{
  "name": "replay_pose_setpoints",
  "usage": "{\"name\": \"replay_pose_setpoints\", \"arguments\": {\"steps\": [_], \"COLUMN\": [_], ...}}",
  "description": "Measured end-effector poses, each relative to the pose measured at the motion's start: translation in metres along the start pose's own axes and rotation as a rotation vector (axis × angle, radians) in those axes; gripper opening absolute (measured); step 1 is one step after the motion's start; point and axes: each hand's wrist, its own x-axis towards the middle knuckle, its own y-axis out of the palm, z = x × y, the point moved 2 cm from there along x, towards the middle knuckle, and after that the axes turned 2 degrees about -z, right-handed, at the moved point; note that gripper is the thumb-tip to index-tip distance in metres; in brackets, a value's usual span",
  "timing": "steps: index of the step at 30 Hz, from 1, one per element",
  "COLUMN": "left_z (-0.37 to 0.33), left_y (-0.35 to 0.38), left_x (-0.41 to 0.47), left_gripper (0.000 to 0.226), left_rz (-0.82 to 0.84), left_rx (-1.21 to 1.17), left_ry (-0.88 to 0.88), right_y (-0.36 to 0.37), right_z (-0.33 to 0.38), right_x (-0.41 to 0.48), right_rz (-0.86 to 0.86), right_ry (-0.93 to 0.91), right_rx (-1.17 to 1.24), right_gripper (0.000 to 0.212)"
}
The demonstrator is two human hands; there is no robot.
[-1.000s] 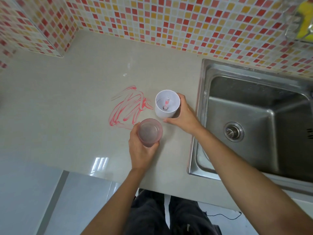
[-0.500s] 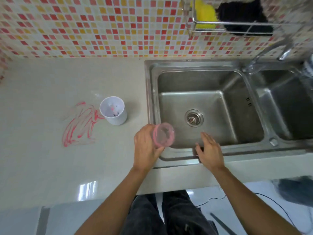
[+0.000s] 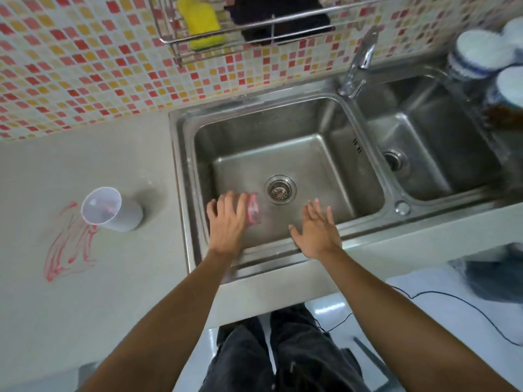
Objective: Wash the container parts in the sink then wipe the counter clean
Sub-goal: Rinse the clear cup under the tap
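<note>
Holding pink-tinted cup (image 3: 254, 208) low in sink basin (image 3: 325, 123), left hand (image 3: 226, 224) curled round it, presumably for rinsing. Right hand (image 3: 317, 233) spread, empty.

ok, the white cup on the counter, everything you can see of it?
The white cup is a plain, translucent-looking plastic beaker, wider at the rim, no handle or lid. It stands mouth up on the counter, left of the sink, at the upper edge of the red smear. A faint red trace shows inside. Only the counter touches it.
</note>
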Motion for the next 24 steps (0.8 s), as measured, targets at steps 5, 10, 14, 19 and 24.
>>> {"name": "replay_pose_setpoints", "arguments": {"steps": [5,10,14,19,24], "left_z": [-0.017,-0.023,-0.026,-0.031,-0.041], "left_y": [-0.001,-0.002,-0.006,-0.009,-0.015], "left_x": [0.009,0.018,0.024,0.028,0.038], "left_gripper": [0.077,0.086,0.088,0.099,0.087], "left_rz": [0.045,0.096,0.118,0.154,0.131], "left_rx": [0.218,0.382,0.437,0.466,0.408], "left_ry": [0.035,0.117,0.156,0.151,0.087], "right_y": [0.002,-0.001,-0.003,-0.002,-0.013], "right_z": [-0.003,-0.003,-0.003,-0.004,-0.011], "right_x": [0.001,0.0,-0.001,0.001,0.013], "right_rz": [0.016,0.011,0.016,0.039,-0.005], "right_ry": [0.011,0.008,-0.024,-0.048,0.041], "right_rx": [0.032,0.027,0.027,0.042,0.406], "right_gripper": [0.08,0.081,0.079,0.078,0.07]}}
